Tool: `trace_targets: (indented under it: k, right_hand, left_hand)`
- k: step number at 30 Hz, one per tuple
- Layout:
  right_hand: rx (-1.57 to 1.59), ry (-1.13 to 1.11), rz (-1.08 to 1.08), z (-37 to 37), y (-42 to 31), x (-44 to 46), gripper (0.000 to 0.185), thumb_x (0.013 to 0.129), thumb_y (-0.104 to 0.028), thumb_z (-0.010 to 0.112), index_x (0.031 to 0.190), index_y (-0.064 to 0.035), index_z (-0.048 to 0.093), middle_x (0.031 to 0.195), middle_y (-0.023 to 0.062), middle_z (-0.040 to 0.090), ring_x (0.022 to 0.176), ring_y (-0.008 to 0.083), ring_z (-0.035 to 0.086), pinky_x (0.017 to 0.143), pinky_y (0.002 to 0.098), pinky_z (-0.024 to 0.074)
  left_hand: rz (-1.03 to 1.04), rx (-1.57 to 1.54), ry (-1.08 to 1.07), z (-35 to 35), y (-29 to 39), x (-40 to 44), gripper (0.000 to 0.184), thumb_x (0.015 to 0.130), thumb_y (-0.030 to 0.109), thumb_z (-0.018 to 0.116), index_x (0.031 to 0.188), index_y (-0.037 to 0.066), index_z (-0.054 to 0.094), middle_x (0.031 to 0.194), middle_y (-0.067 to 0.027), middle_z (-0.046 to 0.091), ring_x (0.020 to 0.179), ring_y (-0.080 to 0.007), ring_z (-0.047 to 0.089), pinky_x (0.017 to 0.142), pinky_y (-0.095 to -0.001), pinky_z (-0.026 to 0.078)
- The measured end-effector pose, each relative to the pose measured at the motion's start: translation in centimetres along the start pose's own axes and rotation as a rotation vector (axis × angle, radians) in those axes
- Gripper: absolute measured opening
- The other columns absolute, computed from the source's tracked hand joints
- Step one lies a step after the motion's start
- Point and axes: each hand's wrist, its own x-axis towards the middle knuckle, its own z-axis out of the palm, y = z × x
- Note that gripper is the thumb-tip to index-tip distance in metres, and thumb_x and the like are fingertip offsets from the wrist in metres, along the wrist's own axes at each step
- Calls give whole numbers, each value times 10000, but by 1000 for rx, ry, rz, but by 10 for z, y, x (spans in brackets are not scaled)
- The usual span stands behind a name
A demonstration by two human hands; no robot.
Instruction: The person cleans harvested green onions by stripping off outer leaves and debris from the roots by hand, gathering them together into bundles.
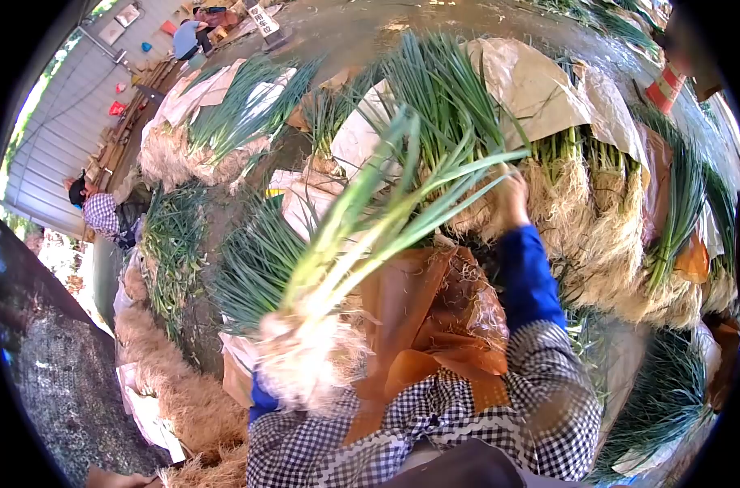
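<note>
Pale roots (305,362) of the bunch (325,260) lie at the person's lower left, its long axis slanting up and rightward to leaf tips beside the right hand (513,199). That hand looks curled near those tips, though blur hides whether it grips them; the left hand, nearer the root end judging by its blue cuff (262,398), is hidden, so I cannot tell its hold.

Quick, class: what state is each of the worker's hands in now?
Left hand: hidden, apparently behind the scallion bunch; grip cannot be told.
Right hand: beside the piled scallions' roots; open or closed cannot be told.
</note>
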Motion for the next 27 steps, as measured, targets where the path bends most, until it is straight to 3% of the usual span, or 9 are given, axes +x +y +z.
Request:
trace_targets:
  k: [3, 5, 8, 9, 11, 15, 16, 19, 27]
  right_hand:
    - [-360, -67, 163, -68, -34, -69, 296, 887, -308, 536, 959, -28, 597, 777, 59, 603, 731, 131, 563, 679, 266, 462]
    - [-1529, -403, -196, -138, -2, -70, 297, 866, -284, 585, 965, -4, 603, 820, 63, 621, 766, 126, 575, 672, 261, 463]
    - [-1063, -469, 335, -107, -39, -106, 279, 837, -211, 637, 1002, 13, 612, 872, 90, 641, 803, 144, 594, 679, 270, 472]
    - [-620, -491, 123, -101, -15, -103, 318, 818, -142, 663, 1076, 32, 594, 967, 123, 651, 894, 175, 614, 742, 258, 486]
    - [-549, -641, -234, -23, -41, -123, 393, 809, -137, 673, 1154, 16, 562, 1145, 144, 601, 1065, 194, 567, 882, 269, 458]
    - [-877, -895, -832, 90, -51, -107, 572, 765, -177, 604, 1313, -167, 440, 1275, 149, 468, 1069, 337, 521, 876, 397, 448]
    - [-776, -620, -1189, 113, -42, -105, 551, 745, -172, 602, 1280, -175, 471, 1256, 139, 479, 1068, 323, 511, 871, 406, 442]
    - [-1060, -169, -1379, 153, -47, -69, 386, 797, -140, 525, 1183, -118, 532, 1189, 115, 536, 1029, 309, 536, 863, 426, 445]
    - [-1747, -903, -457, 2, 31, -75, 300, 882, -147, 426, 1127, -79, 584, 953, 141, 624, 896, 307, 601, 772, 423, 482]
  left_hand:
    - [73, -10, -17, 9, 36, -14, 399, 780, 124, 548, 1123, -62, 471, 786, -80, 535, 618, -135, 529, 494, -262, 473]
    - [131, -13, -29, 18, 63, -21, 401, 770, 124, 555, 1114, -66, 471, 767, -73, 523, 594, -125, 511, 462, -254, 458]
    - [185, -41, -8, 27, 90, -12, 406, 757, 124, 564, 1100, -72, 472, 740, -62, 504, 559, -110, 484, 414, -241, 436]
    - [173, -55, -6, 27, 90, -3, 408, 752, 124, 567, 1095, -74, 472, 731, -59, 498, 547, -105, 475, 398, -237, 429]
    - [92, 43, -188, 16, 77, 22, 389, 745, 119, 564, 1073, -75, 488, 765, -84, 503, 568, -110, 487, 420, -228, 437]
    - [-30, -5, -221, 25, 43, 23, 364, 741, 116, 541, 1043, -80, 487, 837, -121, 505, 583, -142, 506, 430, -238, 449]
    - [-70, 29, -80, 35, 33, 11, 357, 741, 140, 544, 1026, -65, 482, 816, -111, 486, 553, -142, 487, 419, -258, 439]
    - [-165, -78, -151, 24, 15, 0, 313, 760, 162, 535, 996, -38, 493, 757, -90, 500, 520, -141, 478, 436, -268, 442]
    - [-9, 150, -76, 36, 42, 4, 256, 791, 152, 536, 974, -27, 531, 770, -87, 538, 572, -167, 519, 485, -280, 465]
